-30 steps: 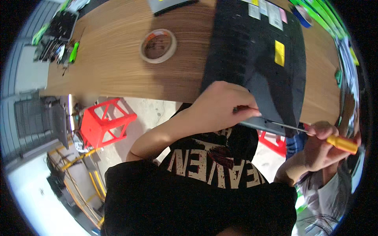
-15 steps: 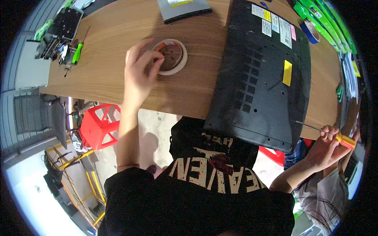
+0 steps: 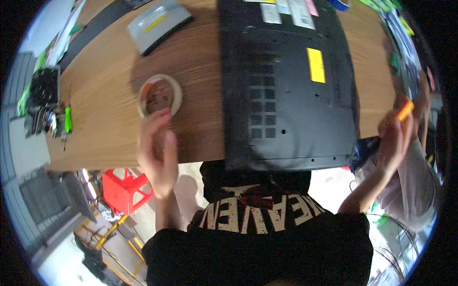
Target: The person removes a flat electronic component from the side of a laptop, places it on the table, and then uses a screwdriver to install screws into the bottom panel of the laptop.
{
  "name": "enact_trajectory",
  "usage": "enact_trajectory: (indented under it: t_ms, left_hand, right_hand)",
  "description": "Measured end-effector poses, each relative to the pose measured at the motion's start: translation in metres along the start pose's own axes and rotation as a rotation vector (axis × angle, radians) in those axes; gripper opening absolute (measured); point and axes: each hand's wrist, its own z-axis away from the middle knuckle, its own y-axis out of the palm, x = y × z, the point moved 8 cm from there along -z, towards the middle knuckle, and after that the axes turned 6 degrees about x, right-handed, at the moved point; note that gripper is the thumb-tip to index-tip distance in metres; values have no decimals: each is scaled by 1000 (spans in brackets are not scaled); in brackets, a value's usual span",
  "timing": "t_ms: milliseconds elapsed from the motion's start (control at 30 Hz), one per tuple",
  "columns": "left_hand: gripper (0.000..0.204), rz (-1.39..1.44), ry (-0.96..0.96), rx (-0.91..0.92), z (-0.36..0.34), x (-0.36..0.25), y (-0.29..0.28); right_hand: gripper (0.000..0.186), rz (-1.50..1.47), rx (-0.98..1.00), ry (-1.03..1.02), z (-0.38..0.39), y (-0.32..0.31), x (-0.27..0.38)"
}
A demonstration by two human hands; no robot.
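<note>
A black laptop [image 3: 305,114] lies upside down in front of me, its vents, screw holes and labels showing. Left of it, a roll of tape [image 3: 177,97] rests flat on the table, with small dark bits inside its ring too blurred to name. Just below the near rim of the roll is my left hand [image 3: 160,155], fingers loosely curved and thumb apart, holding nothing I can see. My right hand [image 3: 395,140], right of the laptop's near corner, is closed around a screwdriver [image 3: 405,109] with a yellow-orange handle; its shaft is not discernible.
A grey optical drive [image 3: 160,24] lies at the back left of the wooden table [image 3: 105,105]. A green-handled screwdriver [image 3: 67,119] and dark parts sit at the left edge. Below stands a red stool [image 3: 121,190]. Another person's grey sleeve [image 3: 417,181] is close on my right.
My left hand has drawn back from over the tape roll toward the table's near edge. My right hand has turned the screwdriver so its handle points away. The whole view has shifted.
</note>
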Motion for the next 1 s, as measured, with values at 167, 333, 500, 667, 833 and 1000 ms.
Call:
enact_trajectory:
  t_ms: [167, 333, 500, 667, 833, 1000]
  left_hand:
    - [67, 266, -11, 247, 10, -21, 84]
    - [75, -63, 6, 322, 4, -38, 111]
    - [74, 55, -33, 284, 2, -38, 113]
    - [71, 104, -79, 258, 12, -33, 101]
    - [69, -40, -74, 370, 27, -38, 86]
    - [72, -159, -92, 418, 24, -38, 75]
  right_hand:
    - [38, 372, 220, 314, 15, 24, -41]
    - [32, 486, 212, 280, 36, 50, -44]
    - [34, 239, 170, 371, 42, 46, -55]
    - [33, -22, 217, 360, 43, 39, -63]
    - [35, 80, 254, 301, 53, 30, -66]
    - [32, 191, 193, 104, 57, 31, -45]
